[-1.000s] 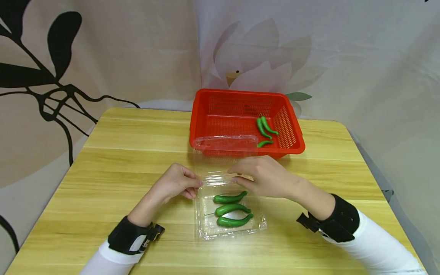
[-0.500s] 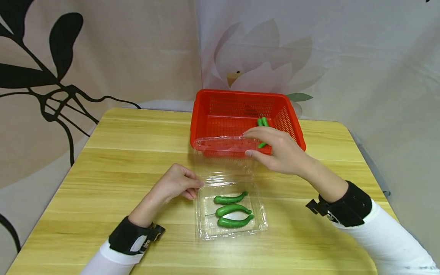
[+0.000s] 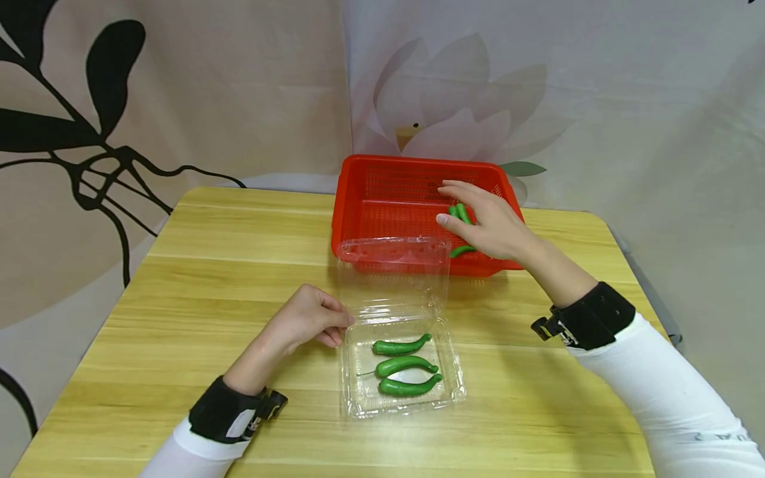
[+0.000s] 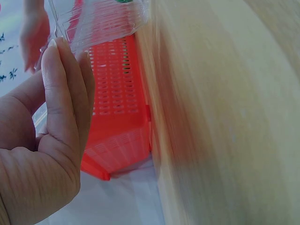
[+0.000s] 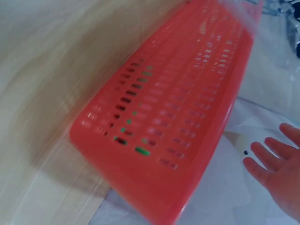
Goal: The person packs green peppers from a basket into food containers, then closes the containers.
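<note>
My left hand (image 3: 307, 317) pinches the left edge of a clear plastic clamshell box (image 3: 363, 397), near its hinge. The left wrist view shows the fingertips of that hand (image 4: 51, 126) at the box's edge. Inside the box's base lie three green chili peppers (image 3: 408, 365), side by side; its lid stands raised toward the back. My right hand (image 3: 490, 226), fingers spread and holding nothing, hovers over the right side of a red plastic basket (image 3: 340, 206). Beneath it, a few green chili peppers (image 3: 463, 251) in the basket are partly hidden. In the right wrist view this hand (image 5: 281, 173) looks relaxed.
The wooden table (image 3: 251, 232) carries the box at the front centre and the basket near its back edge. The lid overlaps the basket's front side in the head view. Behind the table hangs a printed cloth (image 3: 263, 86).
My right hand has moved from the box's hinge area, up past the lid, to above the peppers in the basket, its fingers spreading. The left hand and the box have stayed put.
</note>
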Tool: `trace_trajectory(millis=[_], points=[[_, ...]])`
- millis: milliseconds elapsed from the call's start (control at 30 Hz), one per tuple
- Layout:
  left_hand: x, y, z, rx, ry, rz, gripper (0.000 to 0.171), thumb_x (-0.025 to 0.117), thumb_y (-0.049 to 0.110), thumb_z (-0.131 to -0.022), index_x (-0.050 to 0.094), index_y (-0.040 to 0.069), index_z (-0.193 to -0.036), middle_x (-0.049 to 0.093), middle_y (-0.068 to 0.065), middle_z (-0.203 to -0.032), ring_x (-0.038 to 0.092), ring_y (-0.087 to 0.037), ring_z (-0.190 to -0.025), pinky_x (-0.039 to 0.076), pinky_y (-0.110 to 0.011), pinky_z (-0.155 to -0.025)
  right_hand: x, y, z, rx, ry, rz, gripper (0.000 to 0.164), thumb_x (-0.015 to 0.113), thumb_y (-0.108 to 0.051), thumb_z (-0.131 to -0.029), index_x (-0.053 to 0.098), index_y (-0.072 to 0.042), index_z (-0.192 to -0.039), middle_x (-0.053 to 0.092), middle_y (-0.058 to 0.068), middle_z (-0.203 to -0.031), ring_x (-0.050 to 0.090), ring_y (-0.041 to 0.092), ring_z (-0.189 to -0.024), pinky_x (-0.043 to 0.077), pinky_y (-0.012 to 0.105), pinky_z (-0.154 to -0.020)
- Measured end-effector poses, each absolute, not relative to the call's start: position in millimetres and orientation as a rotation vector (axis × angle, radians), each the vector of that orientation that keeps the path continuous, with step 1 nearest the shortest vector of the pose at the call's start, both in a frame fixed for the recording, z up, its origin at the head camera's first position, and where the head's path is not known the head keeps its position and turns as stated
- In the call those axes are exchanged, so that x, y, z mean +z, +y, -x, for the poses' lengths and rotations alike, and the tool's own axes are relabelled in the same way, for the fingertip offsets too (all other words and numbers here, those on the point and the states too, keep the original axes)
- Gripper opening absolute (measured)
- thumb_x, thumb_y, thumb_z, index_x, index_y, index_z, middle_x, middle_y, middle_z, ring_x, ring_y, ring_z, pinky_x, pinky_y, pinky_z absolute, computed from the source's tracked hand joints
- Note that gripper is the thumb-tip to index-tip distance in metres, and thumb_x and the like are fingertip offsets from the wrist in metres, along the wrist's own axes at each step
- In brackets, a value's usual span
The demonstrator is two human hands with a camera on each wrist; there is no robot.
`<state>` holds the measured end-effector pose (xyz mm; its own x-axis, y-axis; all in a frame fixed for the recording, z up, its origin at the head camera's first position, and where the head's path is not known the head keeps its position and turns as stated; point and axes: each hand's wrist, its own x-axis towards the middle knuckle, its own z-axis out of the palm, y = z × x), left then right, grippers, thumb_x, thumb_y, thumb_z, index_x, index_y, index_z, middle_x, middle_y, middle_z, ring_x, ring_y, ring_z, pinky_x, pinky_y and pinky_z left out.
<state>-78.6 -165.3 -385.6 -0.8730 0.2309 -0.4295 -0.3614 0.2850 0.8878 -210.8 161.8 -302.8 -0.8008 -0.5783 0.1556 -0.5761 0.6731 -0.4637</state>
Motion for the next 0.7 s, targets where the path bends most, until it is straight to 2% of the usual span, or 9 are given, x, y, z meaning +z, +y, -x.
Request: trace_trajectory(millis=[167,267,367,467,567,633,700], points=[[-385.5,-165.6,79.0,1.624,2.079,0.121,0.017,0.078,0.002,-0.093,0.076,-0.012,-0.103,0.071,-0.013,-0.074,0.067,-0.017,-0.055,0.065,-0.034,-0.058,-306.0,161.6,229.4,-0.651,2.844,0.885,0.066,0.053,-0.054,-0.106,0.048,-0.012,-0.156,0.039,0.011,-0.165,0.034,0.033,-0.153,0.029,0.059,-0.124],[-385.5,-165.6,79.3,1.621,2.081,0.126,0.017,0.077,0.002,-0.093,0.076,-0.012,-0.103,0.071,-0.013,-0.074,0.067,-0.016,-0.055,0.065,-0.034,-0.058,-307.9,160.1,238.9,-0.536,2.809,0.829,0.065,0.053,-0.052,-0.107,0.050,-0.008,-0.155,0.039,0.014,-0.165,0.033,0.035,-0.153,0.028,0.059,-0.125],[-385.7,-165.9,79.6,1.623,2.082,0.128,0.016,0.077,0.001,-0.093,0.076,-0.012,-0.102,0.070,-0.013,-0.073,0.067,-0.016,-0.055,0.065,-0.034,-0.058,-310.4,158.5,246.7,-0.404,2.768,0.814,0.057,0.060,-0.038,-0.105,0.054,-0.003,-0.150,0.038,0.021,-0.164,0.033,0.040,-0.152,0.030,0.060,-0.124],[-386.0,-166.2,79.8,1.628,2.083,0.128,0.016,0.077,0.001,-0.093,0.075,-0.012,-0.102,0.070,-0.012,-0.073,0.067,-0.016,-0.054,0.065,-0.034,-0.058,-313.8,156.8,252.2,-0.309,2.713,0.831,0.050,0.071,-0.020,-0.097,0.061,0.001,-0.141,0.040,0.026,-0.160,0.038,0.045,-0.147,0.037,0.060,-0.120],[-385.9,-166.2,79.8,1.629,2.081,0.130,0.016,0.077,0.001,-0.094,0.075,-0.013,-0.102,0.070,-0.012,-0.073,0.067,-0.016,-0.054,0.065,-0.034,-0.057,-318.4,154.6,255.8,-0.276,2.652,0.863,0.045,0.078,-0.008,-0.088,0.066,0.002,-0.131,0.050,0.025,-0.149,0.050,0.042,-0.134,0.048,0.054,-0.109],[-385.6,-165.8,79.7,1.629,2.078,0.130,0.016,0.077,0.001,-0.094,0.075,-0.013,-0.103,0.070,-0.013,-0.073,0.067,-0.016,-0.054,0.065,-0.034,-0.057,-321.6,152.9,257.4,-0.262,2.620,0.878,0.046,0.078,-0.001,-0.085,0.067,0.003,-0.129,0.055,0.023,-0.143,0.054,0.038,-0.127,0.051,0.050,-0.103],[-385.3,-165.5,79.8,1.626,2.079,0.129,0.016,0.077,0.001,-0.094,0.075,-0.012,-0.102,0.070,-0.013,-0.074,0.067,-0.016,-0.054,0.065,-0.034,-0.057,-324.6,150.6,258.9,-0.238,2.592,0.886,0.045,0.075,0.006,-0.082,0.068,0.003,-0.126,0.062,0.019,-0.129,0.058,0.034,-0.110,0.055,0.044,-0.089]])
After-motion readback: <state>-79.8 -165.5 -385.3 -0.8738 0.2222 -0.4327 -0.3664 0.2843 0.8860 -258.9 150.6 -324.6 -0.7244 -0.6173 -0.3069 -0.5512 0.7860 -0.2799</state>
